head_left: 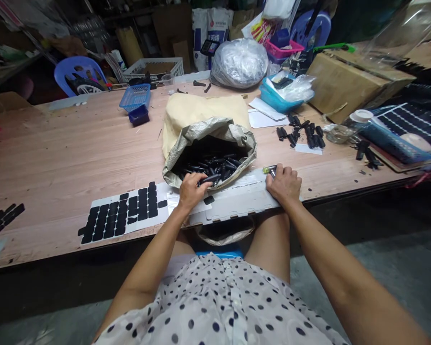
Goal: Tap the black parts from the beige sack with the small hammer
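At the mouth of a cream woven sack, my left hand pinches a slim black part. Many similar black parts lie inside the sack, and its back is too dark to make out. My right hand rests on the table's front edge, right of the sack, with its fingers closed around a small tool with a yellow-green end and a metallic bit. My fingers hide most of that tool. Beneath both hands runs a flat white cardboard strip. One loose black sticker sits beside my left hand.
Left of the sack lies a sheet of black stickers. Farther back are a blue basket and a small navy tray. To the right are a pile of black parts, a teal basin and a cardboard box.
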`<state>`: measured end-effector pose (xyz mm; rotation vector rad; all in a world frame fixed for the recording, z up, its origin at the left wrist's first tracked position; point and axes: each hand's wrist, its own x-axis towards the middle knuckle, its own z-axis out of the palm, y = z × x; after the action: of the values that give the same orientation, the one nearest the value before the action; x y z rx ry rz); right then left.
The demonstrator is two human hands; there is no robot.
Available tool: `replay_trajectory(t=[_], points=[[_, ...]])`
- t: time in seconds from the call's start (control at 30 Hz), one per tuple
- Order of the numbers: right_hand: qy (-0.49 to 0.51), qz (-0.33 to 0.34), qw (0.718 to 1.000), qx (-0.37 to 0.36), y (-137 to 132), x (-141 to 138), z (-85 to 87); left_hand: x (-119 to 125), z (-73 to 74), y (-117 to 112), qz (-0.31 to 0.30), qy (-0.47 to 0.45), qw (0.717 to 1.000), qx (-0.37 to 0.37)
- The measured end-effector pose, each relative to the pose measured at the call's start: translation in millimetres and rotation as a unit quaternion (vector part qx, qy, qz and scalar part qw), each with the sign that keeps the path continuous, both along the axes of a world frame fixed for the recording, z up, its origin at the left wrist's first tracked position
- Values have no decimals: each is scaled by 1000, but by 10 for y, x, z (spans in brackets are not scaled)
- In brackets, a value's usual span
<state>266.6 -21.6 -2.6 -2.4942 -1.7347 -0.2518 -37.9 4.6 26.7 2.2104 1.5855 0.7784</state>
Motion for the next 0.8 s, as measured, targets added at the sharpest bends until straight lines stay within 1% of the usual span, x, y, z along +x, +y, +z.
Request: replay_trajectory(t=[0.1,0.17,0.23,0.3,0.4,0.53,0.8], points=[[-1,-3,1000,8,9,19,-32,31,-142,-336,-41,-2,999,-17],[-2,-3,1000,14,18,29,-52,72,-250,-475,-41,5,999,-34],[-2,-3,1000,17,25,35,-65,103,-338,-533,-24,9,999,-46],[0,-7,1000,17,29,36,-69,119,-393,-534,-7,8,999,-48],[5,-11,1000,12,33,33,-67,129,-419,-499,-7,4,999,-43],[16,-8,1000,20,37,34,-76,141,-405,-467,-14,5,999,-50],[29,-4,999,27,46,52,-95,140,-380,-443,-14,14,996,-86]])
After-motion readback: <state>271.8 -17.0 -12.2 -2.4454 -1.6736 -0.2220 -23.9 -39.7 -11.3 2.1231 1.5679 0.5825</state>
